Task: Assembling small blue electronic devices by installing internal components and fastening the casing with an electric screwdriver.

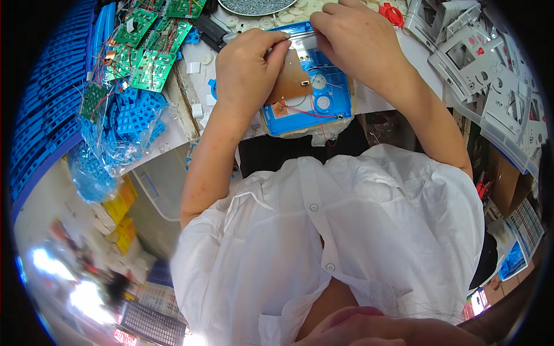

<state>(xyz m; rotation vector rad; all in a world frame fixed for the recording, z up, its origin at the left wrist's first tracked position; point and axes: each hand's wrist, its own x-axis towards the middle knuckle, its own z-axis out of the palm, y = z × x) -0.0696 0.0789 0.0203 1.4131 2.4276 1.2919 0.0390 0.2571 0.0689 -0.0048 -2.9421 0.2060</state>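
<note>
In front of me lies a blue plastic housing (333, 109), its inside facing up. A brown circuit board (292, 81) sits in its left part, with thin red wires (303, 109) running across to the lower right. My left hand (249, 69) is closed over the board's left side, thumb and forefinger pinched near the upper edge; what they pinch is too small to make out. At the housing's upper right, my right hand (359, 43) is bent with curled fingers, their tips partly hidden. A shiny strip (303, 41) shows between both hands.
Green circuit boards (153, 69) with wires pile up at the left, above bagged blue plastic parts (135, 118). White plastic panels (490, 75) fill a bin at the right. Beyond the housing stand a round tray (257, 7) of small metal pieces and scattered pale discs (266, 23).
</note>
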